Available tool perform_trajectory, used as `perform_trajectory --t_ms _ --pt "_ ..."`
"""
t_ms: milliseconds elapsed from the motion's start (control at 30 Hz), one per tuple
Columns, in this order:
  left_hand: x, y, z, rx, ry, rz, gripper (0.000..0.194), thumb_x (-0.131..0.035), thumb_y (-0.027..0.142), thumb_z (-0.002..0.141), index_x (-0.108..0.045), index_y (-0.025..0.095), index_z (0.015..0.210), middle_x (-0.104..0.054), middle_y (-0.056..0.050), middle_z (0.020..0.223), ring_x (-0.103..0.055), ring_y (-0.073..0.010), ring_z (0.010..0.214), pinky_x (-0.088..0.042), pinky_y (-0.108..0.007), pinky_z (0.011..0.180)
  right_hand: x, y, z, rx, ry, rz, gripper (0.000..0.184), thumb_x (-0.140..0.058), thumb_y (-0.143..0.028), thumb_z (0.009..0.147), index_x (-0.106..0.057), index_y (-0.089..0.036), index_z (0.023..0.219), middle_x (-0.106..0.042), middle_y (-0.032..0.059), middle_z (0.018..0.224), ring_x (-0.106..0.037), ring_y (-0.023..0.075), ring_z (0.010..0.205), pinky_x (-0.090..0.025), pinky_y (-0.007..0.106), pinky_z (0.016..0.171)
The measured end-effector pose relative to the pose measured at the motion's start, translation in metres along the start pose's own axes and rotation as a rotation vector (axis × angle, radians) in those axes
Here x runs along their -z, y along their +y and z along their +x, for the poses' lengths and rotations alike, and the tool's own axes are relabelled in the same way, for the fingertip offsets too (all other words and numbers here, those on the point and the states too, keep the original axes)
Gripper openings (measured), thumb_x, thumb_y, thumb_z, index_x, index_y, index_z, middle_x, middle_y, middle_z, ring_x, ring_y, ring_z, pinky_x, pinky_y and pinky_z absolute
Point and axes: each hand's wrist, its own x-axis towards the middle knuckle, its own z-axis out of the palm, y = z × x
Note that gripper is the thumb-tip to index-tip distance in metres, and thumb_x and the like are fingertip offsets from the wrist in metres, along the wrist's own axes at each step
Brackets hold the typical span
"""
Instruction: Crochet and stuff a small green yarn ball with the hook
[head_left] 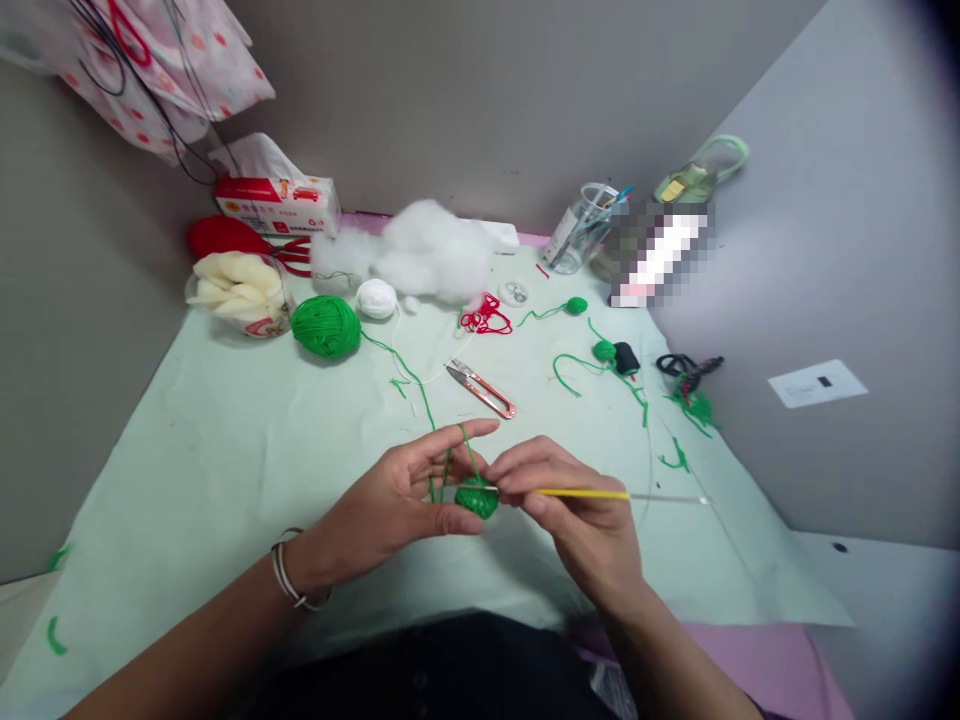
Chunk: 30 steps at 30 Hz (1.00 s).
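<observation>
My left hand (405, 495) pinches a small green crochet piece (477, 497), with green yarn looped over its raised forefinger. That yarn runs back across the table to a green yarn ball (325, 326). My right hand (574, 505) grips a yellow-handled crochet hook (600, 494) whose tip sits at the green piece. The two hands meet above the near middle of the pale green table cover (187, 450).
Red-handled thread snips (481, 388) lie just beyond my hands. Farther back are a white yarn ball (376, 298), white stuffing (435, 250), red yarn scraps (486, 318), small green pieces (604, 350), a jar of tools (581, 228), a tissue box (274, 203) and a tub of cream yarn (240, 290).
</observation>
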Motion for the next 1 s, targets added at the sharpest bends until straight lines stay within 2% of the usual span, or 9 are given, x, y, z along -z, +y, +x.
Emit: perform_trajectory --t_ms 100,200,300,433,633,833,1000 --pt "-0.002 -0.001 0.001 -0.035 0.12 0.081 0.074 -0.088 0.02 0.075 -0.057 0.036 0.141 -0.061 0.003 0.101 -0.061 -0.0162 0.107 -0.043 -0.03 0.098 -0.004 0.001 0.002 0.082 0.013 -0.123 0.024 -0.066 -0.018 0.097 -0.08 -0.031 0.112 -0.078 0.0067 0.109 -0.071 0.0219 0.102 -0.057 0.037 0.086" --pt "-0.005 -0.002 0.002 -0.061 0.198 0.12 0.073 -0.087 0.02 0.074 -0.057 0.031 0.14 -0.056 0.004 0.092 -0.06 -0.0141 0.095 -0.045 -0.03 0.094 -0.008 0.005 0.004 0.113 0.018 -0.134 0.025 -0.065 -0.017 0.097 -0.08 -0.031 0.112 -0.08 0.0054 0.102 -0.072 0.0222 0.1 -0.055 0.039 0.088" --pt "-0.007 -0.001 0.003 -0.077 0.219 0.16 0.071 -0.086 0.023 0.075 -0.057 0.027 0.14 -0.054 0.005 0.088 -0.059 -0.0141 0.09 -0.046 -0.031 0.091 -0.01 0.012 0.004 0.052 0.055 -0.037 0.021 -0.065 -0.019 0.098 -0.08 -0.03 0.107 -0.08 0.0041 0.099 -0.071 0.0199 0.096 -0.056 0.035 0.082" --pt "-0.011 0.002 0.005 -0.101 0.239 0.251 0.078 -0.085 0.023 0.075 -0.052 0.029 0.145 -0.057 0.003 0.092 -0.061 -0.0172 0.097 -0.044 -0.035 0.099 -0.012 0.02 0.005 -0.046 0.147 0.179 0.016 -0.062 -0.026 0.1 -0.078 -0.028 0.103 -0.078 0.0034 0.1 -0.068 0.0139 0.08 -0.053 0.027 0.069" --pt "-0.01 0.002 0.006 -0.117 0.285 0.327 0.078 -0.086 0.024 0.073 -0.054 0.03 0.143 -0.058 0.002 0.095 -0.06 -0.0192 0.099 -0.046 -0.037 0.097 -0.011 0.02 0.009 -0.104 0.171 0.304 0.016 -0.064 -0.033 0.099 -0.076 -0.024 0.096 -0.077 0.004 0.092 -0.067 0.0137 0.074 -0.054 0.027 0.068" --pt "-0.009 0.005 0.004 -0.139 0.281 0.365 0.072 -0.087 0.025 0.074 -0.058 0.029 0.139 -0.059 0.002 0.093 -0.058 -0.0182 0.094 -0.047 -0.035 0.093 -0.002 0.016 0.01 -0.033 0.065 0.186 0.018 -0.058 -0.028 0.102 -0.074 -0.024 0.1 -0.076 0.0049 0.095 -0.068 0.0158 0.079 -0.056 0.031 0.072" --pt "-0.01 0.006 0.004 -0.16 0.302 0.424 0.07 -0.088 0.027 0.073 -0.061 0.028 0.138 -0.059 0.001 0.092 -0.057 -0.0169 0.087 -0.049 -0.033 0.087 0.002 0.004 0.01 0.038 -0.004 -0.046 0.02 -0.054 -0.021 0.103 -0.073 -0.023 0.105 -0.076 0.0062 0.099 -0.07 0.0178 0.085 -0.057 0.033 0.074"
